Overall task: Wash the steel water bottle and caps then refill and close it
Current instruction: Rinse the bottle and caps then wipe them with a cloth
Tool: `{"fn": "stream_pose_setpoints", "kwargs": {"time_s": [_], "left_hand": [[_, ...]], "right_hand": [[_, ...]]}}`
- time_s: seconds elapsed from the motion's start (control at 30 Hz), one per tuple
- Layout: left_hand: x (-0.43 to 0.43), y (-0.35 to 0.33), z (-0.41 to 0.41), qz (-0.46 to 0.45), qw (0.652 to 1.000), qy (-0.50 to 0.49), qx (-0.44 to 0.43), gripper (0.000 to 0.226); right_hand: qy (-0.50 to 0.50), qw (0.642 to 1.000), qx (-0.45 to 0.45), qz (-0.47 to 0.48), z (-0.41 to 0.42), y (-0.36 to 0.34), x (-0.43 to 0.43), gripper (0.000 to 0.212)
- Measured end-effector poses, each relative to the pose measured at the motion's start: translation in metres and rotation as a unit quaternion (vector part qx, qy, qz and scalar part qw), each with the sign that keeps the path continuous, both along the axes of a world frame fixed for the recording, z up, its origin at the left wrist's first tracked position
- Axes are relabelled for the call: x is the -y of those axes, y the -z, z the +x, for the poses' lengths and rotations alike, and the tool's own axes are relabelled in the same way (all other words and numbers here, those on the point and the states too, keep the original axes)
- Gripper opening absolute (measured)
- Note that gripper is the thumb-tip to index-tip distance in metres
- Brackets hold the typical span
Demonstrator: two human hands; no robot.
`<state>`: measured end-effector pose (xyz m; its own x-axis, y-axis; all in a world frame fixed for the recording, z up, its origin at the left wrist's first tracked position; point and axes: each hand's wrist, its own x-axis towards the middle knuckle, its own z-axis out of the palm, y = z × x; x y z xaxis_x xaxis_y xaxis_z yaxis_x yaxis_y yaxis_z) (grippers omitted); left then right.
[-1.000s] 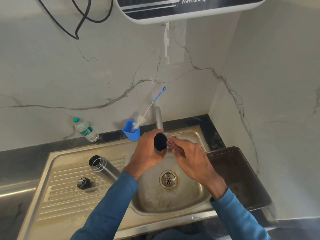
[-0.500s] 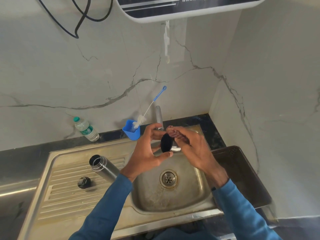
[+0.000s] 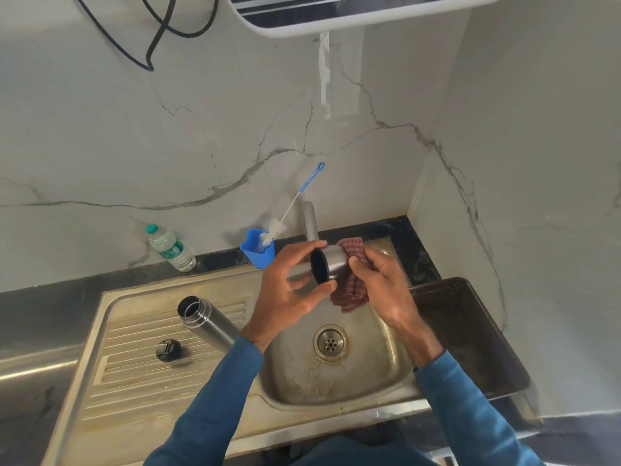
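Observation:
Over the sink basin (image 3: 363,381) my left hand (image 3: 289,290) holds a steel cup-shaped cap (image 3: 331,265) on its side, its dark open mouth turned toward me. My right hand (image 3: 379,284) presses a red checked cloth (image 3: 351,287) against the cap's far side. The steel water bottle (image 3: 205,322) lies uncapped on the ribbed drainboard (image 3: 134,375), partly hidden by my left sleeve. A small black inner cap (image 3: 168,349) rests on the drainboard in front of it.
The tap spout (image 3: 311,220) rises behind my hands. A blue holder (image 3: 257,250) with a bottle brush (image 3: 292,206) and a plastic water bottle (image 3: 171,248) stand by the wall. A dark tray (image 3: 470,334) lies right of the sink. A water purifier (image 3: 353,11) hangs overhead.
My hands lifted the cap from under the tap and turned it on its side. The red checked cloth has come into view in my right hand against the cap.

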<state>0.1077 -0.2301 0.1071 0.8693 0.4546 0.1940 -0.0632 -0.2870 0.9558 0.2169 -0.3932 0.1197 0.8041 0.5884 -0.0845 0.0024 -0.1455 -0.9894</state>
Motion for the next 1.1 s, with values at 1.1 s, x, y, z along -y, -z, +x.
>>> {"fn": "stream_pose_setpoints", "kwargs": {"time_s": [1.1], "left_hand": [[0.007,0.028,-0.007,-0.07,0.991,-0.083,-0.084,0.068]], "right_hand": [[-0.011,0.999,0.041,-0.026,-0.019,0.001,-0.01,0.027]]}}
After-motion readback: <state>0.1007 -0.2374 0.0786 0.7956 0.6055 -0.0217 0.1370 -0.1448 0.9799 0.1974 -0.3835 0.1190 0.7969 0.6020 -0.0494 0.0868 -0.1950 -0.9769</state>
